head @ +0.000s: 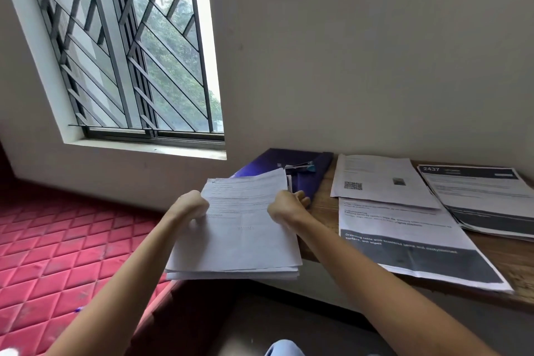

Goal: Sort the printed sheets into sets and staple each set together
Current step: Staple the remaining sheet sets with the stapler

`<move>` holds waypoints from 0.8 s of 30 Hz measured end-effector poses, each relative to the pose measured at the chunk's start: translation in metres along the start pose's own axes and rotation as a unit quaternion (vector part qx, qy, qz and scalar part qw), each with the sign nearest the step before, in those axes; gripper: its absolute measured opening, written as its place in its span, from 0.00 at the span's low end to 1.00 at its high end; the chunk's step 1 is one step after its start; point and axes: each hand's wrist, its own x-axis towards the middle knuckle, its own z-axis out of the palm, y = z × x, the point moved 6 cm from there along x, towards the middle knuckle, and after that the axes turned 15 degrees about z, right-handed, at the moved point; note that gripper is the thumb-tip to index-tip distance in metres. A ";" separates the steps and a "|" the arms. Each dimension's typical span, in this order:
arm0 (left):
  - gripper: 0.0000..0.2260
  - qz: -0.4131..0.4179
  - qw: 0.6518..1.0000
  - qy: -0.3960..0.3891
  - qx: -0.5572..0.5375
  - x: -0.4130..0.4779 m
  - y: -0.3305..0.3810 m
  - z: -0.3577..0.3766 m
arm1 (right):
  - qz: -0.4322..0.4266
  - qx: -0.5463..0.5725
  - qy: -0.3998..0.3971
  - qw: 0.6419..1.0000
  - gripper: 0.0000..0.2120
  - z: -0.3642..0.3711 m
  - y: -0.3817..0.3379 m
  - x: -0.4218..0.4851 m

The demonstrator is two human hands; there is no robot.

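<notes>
At far left, a red quilted mattress (57, 254), with a barred window (130, 52) above it. Next along, the left hand (189, 206), fingers (202, 203) clenched on the left edge of the stack of printed sheets (239, 240). Held up off the bench (517, 266), that stack, over the bench's left end and in front of a purple folder (303, 185). Thick, with several layers showing at the near edge; top page in fine print, too small to read. On the stack's right edge, the right hand (287, 206), fingers (300, 196) curled round and grasping it too. On the folder, a small teal-tipped item (304, 166); stapler or pen, impossible to tell.

Further right, flat on the bench, a QR-code sheet (381, 179), its near edge lying over a dark-banded sheet (404, 240). Legible on that band: "Dressing table with scattered", then blur, then "surface, wet wipes". At far right, a pile headed "2437" (476, 191), white numerals on a dark bar.

Judging from this: sorting under way, with about three groups laid out but most of the paper in hand. No staple visible on anything laid down, so stapling probably all to do.
</notes>
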 end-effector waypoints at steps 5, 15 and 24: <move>0.18 0.014 1.000 -0.006 0.006 0.003 0.002 0.002 | 0.019 -0.015 0.007 1.000 0.22 0.005 0.004 0.010; 0.17 -0.002 0.994 0.061 -0.095 0.004 0.010 0.005 | 0.043 0.143 -0.039 0.988 0.28 0.004 -0.005 0.018; 0.12 0.008 0.970 0.150 -0.190 0.015 0.006 0.004 | 0.055 0.317 -0.074 0.944 0.23 0.006 0.002 0.022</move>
